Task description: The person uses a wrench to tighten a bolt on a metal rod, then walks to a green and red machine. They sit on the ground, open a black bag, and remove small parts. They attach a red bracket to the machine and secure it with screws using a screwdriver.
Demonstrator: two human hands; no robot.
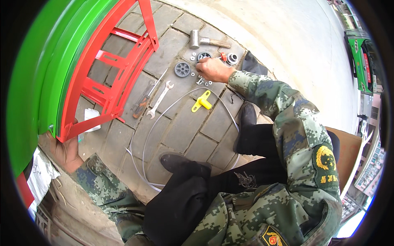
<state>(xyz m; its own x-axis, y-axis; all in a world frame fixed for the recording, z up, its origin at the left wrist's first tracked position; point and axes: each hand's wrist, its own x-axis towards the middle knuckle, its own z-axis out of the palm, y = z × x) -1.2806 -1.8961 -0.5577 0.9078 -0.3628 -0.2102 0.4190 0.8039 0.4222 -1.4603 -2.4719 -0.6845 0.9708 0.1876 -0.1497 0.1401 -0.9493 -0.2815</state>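
A red slotted metal frame (107, 107) is attached to a large green curved body (49, 53) on the left. My left hand (67, 151) is closed around the frame's lower corner, its fingers partly hidden behind the bar; a bolt (51, 127) shows beside it. My right hand (215, 69) reaches down among small hardware, fingertips pinched together; what they hold, if anything, is hidden. Next to it lie two grey wheels, one apart (182, 69) and one partly covered by the hand (204, 56), and several nuts and bolts (200, 80).
A hammer (205, 41) lies beyond the wheels. Nearer the frame are an open-end wrench (161, 99) and a screwdriver (143, 99). A yellow plastic piece (202, 101) and a looped pale cable (144, 153) lie on the paving, close to my shoes (174, 160).
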